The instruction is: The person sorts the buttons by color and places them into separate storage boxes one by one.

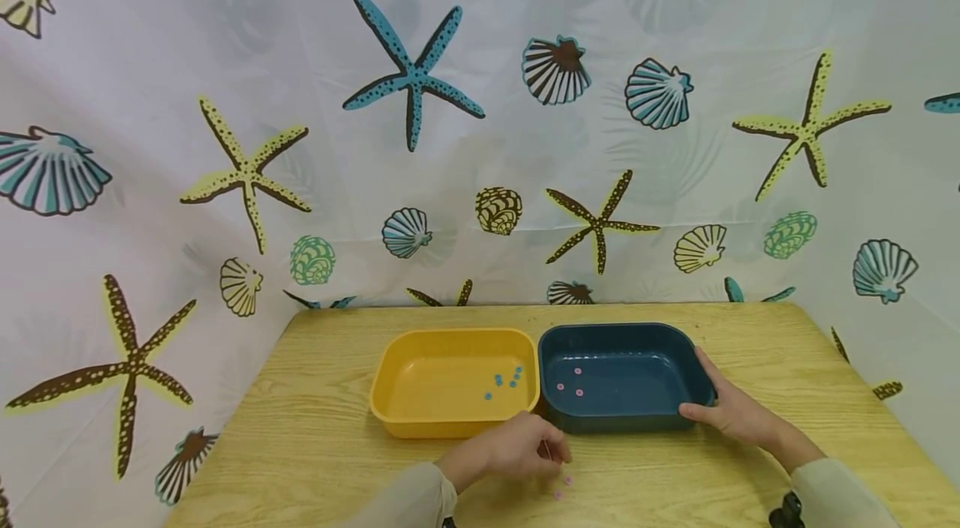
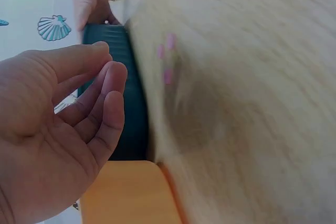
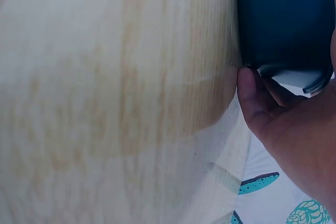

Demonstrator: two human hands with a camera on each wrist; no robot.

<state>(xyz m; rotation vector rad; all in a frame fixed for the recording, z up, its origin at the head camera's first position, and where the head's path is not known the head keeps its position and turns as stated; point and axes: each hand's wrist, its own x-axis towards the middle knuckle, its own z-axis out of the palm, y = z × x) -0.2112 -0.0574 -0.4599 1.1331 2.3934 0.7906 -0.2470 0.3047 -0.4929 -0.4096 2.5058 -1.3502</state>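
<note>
My left hand (image 1: 521, 449) hovers over the table in front of the two trays, its fingers loosely bent and thumb close to the fingertips. Nothing shows between them in the left wrist view. Small pink beads (image 2: 168, 76) lie on the wood just beyond these fingers; two pink beads (image 1: 567, 480) show beside the hand in the head view. My right hand (image 1: 738, 415) grips the right end of the dark blue tray (image 1: 622, 423), thumb at the near corner and fingers along the end wall. Inside that tray are three pink ring-shaped beads (image 1: 578, 392).
A yellow tray (image 1: 420, 428) stands directly left of the blue one, with several blue beads (image 1: 498, 381) near its right side. Both trays are on a wood-grain table (image 1: 300, 445). A white cloth (image 1: 480, 270) printed with shells and starfish hangs behind and at both sides.
</note>
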